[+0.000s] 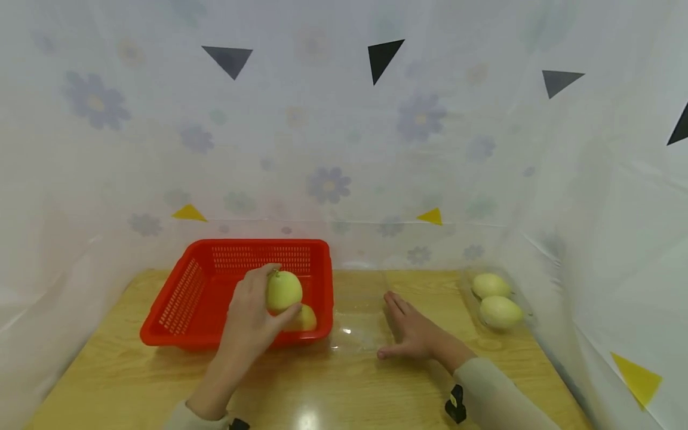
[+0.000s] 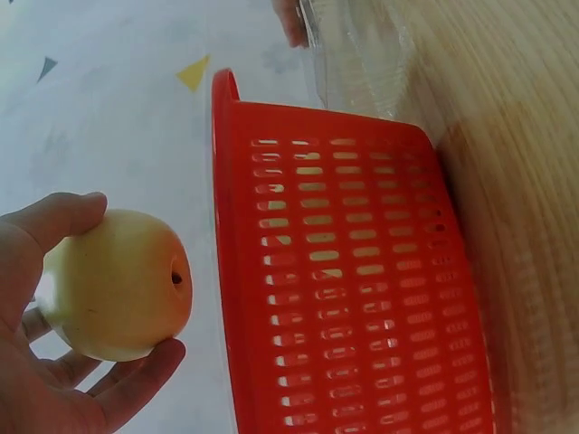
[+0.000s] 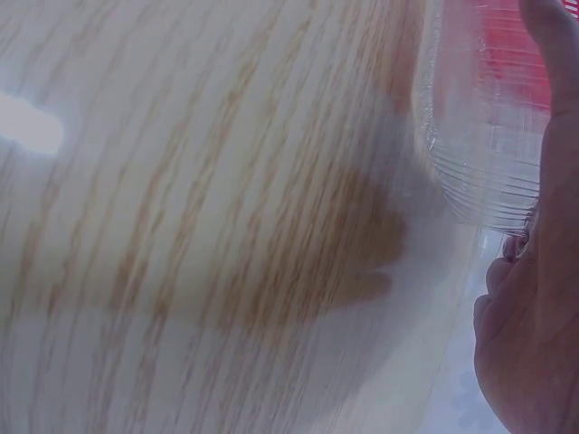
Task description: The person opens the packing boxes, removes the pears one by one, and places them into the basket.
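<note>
Your left hand (image 1: 252,306) grips a fruit (image 1: 286,290) above the red basket (image 1: 177,340)'s rim; your right hand (image 1: 416,334), fingers extended, borders the clear tray (image 1: 357,335), counter (image 1: 349,388) spreading nearer you.

Wood-grain tabletop (image 1: 344,385) beneath a flowered white backdrop (image 1: 263,131) (yellow triangles (image 1: 190,213) included)

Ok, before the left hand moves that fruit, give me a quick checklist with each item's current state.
1. Left hand has the held fruit gripped: ok, fingers and thumb are round it.
2. Held fruit above the rim of the red basket: ok, the left wrist view shows it above.
3. Second fruit inside the basket: ok, near its front right corner.
4. Middle container free of fruit: ok, none shows.
5. Right hand touching that container: cannot tell; it is at the right edge.
</note>
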Demonstrator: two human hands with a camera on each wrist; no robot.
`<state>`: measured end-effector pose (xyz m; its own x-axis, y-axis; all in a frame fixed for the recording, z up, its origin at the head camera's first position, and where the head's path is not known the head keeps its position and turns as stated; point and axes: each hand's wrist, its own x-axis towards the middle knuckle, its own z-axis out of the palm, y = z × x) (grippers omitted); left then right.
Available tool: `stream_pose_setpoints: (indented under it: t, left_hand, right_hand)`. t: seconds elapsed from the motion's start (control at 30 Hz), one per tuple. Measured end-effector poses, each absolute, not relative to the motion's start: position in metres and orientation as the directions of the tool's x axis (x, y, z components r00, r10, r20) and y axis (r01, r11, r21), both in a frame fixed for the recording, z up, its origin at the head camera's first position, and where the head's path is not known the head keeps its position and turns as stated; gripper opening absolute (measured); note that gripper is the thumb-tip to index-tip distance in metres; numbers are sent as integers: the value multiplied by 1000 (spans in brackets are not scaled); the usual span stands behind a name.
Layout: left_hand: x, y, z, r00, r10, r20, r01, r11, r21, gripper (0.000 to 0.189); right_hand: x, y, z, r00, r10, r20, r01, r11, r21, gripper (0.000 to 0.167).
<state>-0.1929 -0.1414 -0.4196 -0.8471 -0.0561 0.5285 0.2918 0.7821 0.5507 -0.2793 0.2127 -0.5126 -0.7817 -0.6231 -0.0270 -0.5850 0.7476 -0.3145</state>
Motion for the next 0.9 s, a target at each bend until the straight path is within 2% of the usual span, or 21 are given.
stream_pose_setpoints:
  t: [0.27, 0.9]
  left_hand:
    - [-191, -149, -429, -874, -80, 480, 240, 787, 569, 74]
    - [-200, -171, -455, -905, -102, 413, 165, 811, 562, 69]
  right_hand:
    - [-277, 210, -511, -778, -627, -38, -582, 743, -330, 126]
    - [-281, 212, -512, -772, -636, -14, -606, 741, -291, 124]
